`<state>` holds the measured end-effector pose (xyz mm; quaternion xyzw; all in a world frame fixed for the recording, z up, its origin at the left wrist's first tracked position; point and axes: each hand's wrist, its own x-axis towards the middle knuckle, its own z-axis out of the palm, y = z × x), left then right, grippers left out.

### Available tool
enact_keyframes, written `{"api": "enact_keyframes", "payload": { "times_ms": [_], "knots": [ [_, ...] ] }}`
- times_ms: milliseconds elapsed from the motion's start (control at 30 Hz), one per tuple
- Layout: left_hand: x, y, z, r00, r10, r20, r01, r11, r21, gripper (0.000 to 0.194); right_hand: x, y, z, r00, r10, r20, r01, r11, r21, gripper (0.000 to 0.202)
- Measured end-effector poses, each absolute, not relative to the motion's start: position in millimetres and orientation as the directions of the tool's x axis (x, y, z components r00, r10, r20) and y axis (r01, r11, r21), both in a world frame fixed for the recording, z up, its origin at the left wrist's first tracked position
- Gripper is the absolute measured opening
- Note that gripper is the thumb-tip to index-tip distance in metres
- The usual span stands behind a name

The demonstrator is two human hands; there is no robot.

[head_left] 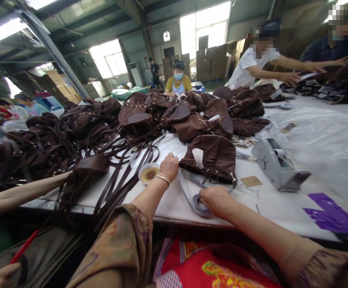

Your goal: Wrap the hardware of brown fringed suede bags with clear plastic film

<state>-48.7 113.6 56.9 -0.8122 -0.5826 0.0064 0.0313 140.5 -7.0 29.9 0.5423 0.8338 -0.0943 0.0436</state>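
Note:
A brown fringed bag [211, 156] with a pale patch lies on the white table in front of me. My left hand [169, 167] is closed at the bag's left edge; what its fingers hold is too small to make out. Below the bag's lower right corner, my right hand [216, 201] closes on a loop of greyish strip [201, 205], which runs up beneath the bag. A white bowl [149, 173] with yellowish contents stands just left of my left wrist. To the bag's right lies a brown card tag [251, 181].
Brown bags [144, 112] and long straps [117, 176] are heaped across the table. A grey tape dispenser [277, 164] and purple plastic [336, 216] are at right. A neighbour's arm [27, 193] reaches in from the left. Other people stand across the table.

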Motion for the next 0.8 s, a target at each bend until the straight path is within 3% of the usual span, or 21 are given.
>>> {"api": "enact_keyframes", "payload": {
  "times_ms": [100, 233, 300, 400, 567, 667, 800],
  "knots": [
    [-57.0, 76.6, 62.6, 0.453, 0.879, 0.15, 0.885, -0.463, 0.042, 0.033, 140.6, -4.9, 30.6, -0.422, 0.886, -0.194, 0.907, 0.41, -0.099, 0.031],
    [-61.6, 19.0, 53.8, 0.843, 0.522, 0.131, 0.5, -0.849, 0.17, 0.032, 141.7, -3.9, 32.5, -0.453, 0.861, -0.233, 0.891, 0.448, -0.077, 0.029],
    [-60.2, 3.6, 45.4, 0.895, 0.44, 0.075, 0.429, -0.895, 0.122, 0.031, 142.2, -2.9, 34.1, -0.491, 0.84, -0.229, 0.87, 0.489, -0.072, 0.029],
    [-59.2, 2.4, 37.5, 0.9, 0.432, 0.047, 0.432, -0.902, 0.014, 0.028, 141.4, 2.9, 36.2, -0.593, 0.777, -0.213, 0.802, 0.594, -0.066, 0.029],
    [-67.3, 10.5, 35.3, 0.907, 0.418, 0.047, 0.418, -0.908, 0.001, 0.02, 132.6, 15.7, 39.8, -0.748, 0.614, -0.252, 0.644, 0.762, -0.058, 0.026],
    [-69.2, 0.2, 28.4, 0.86, 0.503, 0.081, 0.502, -0.864, 0.038, 0.021, 126.4, 10.2, 41.2, -0.643, 0.738, -0.206, 0.76, 0.647, -0.053, 0.025],
    [-60.6, -22.9, 12.4, 0.728, 0.664, 0.168, 0.657, -0.747, 0.106, 0.019, 119.1, -7.4, 38.4, -0.277, 0.945, -0.172, 0.961, 0.27, -0.065, 0.038]
  ]
}}
